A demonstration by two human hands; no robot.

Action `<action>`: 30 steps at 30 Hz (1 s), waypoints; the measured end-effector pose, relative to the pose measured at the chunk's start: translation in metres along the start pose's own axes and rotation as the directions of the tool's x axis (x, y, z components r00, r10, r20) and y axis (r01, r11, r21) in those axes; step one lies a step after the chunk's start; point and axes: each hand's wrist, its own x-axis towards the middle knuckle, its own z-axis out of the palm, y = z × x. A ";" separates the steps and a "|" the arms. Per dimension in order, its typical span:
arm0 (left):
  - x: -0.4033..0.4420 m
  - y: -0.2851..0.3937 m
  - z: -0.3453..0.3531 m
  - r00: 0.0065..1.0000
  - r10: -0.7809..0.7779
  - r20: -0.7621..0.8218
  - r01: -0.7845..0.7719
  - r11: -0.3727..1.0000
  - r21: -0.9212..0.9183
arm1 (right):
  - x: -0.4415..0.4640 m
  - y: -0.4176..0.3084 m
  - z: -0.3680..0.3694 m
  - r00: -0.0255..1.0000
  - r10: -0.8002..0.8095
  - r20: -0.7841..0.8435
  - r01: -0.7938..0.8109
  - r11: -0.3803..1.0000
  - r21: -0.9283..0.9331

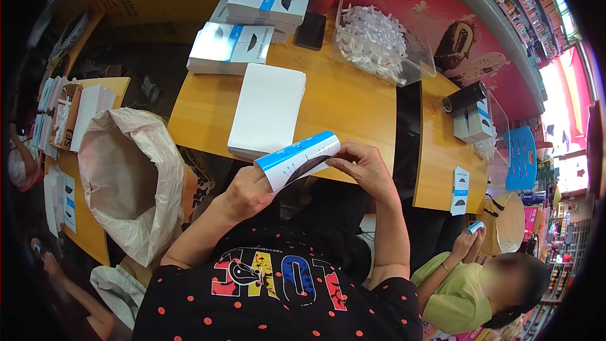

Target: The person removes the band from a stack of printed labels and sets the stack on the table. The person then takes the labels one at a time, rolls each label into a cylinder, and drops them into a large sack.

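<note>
A printed card sheet (293,153), white with a blue band and a dark umbrella picture, is curled over in front of my chest. My left hand (245,193) grips its left end, with some fingertips hidden by the curl. At the other end, my right hand (364,165) pinches the edge between thumb and fingers. Just beyond the sheet, at the near edge of the wooden table (344,104), lies a stack of blank white sheets (266,107). Behind that stack are piles of similar printed sheets (230,44).
A clear plastic bin (372,38) full of white strips stands at the back beside a dark phone (310,31). To my left is an open woven sack (129,177). A person in a light green shirt (457,300) holds a small printed piece at the right.
</note>
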 end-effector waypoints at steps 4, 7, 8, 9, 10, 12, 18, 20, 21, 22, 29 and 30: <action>-0.003 -0.004 0.002 0.999 0.043 0.007 -0.042 0.998 -0.035 | -0.001 -0.009 -0.001 0.996 0.048 0.073 -0.044 0.998 -0.048; -0.005 -0.004 0.002 0.999 0.031 0.028 -0.030 0.999 -0.029 | -0.001 -0.004 0.000 0.997 0.024 0.080 -0.021 0.999 -0.038; -0.006 -0.003 0.002 0.999 0.025 0.041 -0.024 0.999 -0.025 | -0.001 -0.005 0.001 0.996 0.025 0.081 -0.022 0.999 -0.039; -0.005 -0.002 0.001 0.999 0.025 0.041 -0.024 0.999 -0.025 | -0.001 -0.007 0.003 0.994 0.066 0.088 -0.063 0.997 -0.034; -0.004 -0.001 0.000 0.999 -0.015 0.044 0.016 0.999 -0.032 | -0.001 -0.008 0.004 0.990 0.106 0.094 -0.103 0.994 -0.030; -0.004 -0.001 0.000 0.997 -0.055 0.049 0.057 0.998 -0.041 | 0.000 -0.001 0.005 0.990 0.095 0.100 -0.091 0.995 -0.036; -0.004 -0.008 0.003 0.996 0.072 0.056 -0.071 0.997 -0.015 | -0.002 0.003 0.012 0.994 0.080 0.075 -0.090 0.987 0.131; -0.001 -0.007 0.002 0.992 0.117 0.049 -0.118 0.993 0.026 | -0.007 -0.002 0.011 0.996 0.077 0.048 -0.085 0.978 0.190; 0.000 -0.008 0.003 0.992 0.115 0.049 -0.117 0.993 0.027 | -0.011 -0.002 0.007 0.988 0.134 0.072 -0.142 0.982 0.127; 0.000 -0.010 0.004 0.992 0.120 0.044 -0.122 0.992 0.031 | -0.015 -0.003 0.005 0.977 0.192 0.092 -0.198 0.978 0.062; 0.005 -0.005 0.003 0.995 0.096 0.027 -0.097 0.995 0.037 | -0.036 -0.011 0.000 0.983 0.176 0.057 -0.185 0.943 0.276; 0.005 -0.004 0.002 0.995 0.098 0.026 -0.098 0.994 0.038 | -0.036 -0.009 -0.001 0.990 0.122 -0.064 -0.103 0.962 0.251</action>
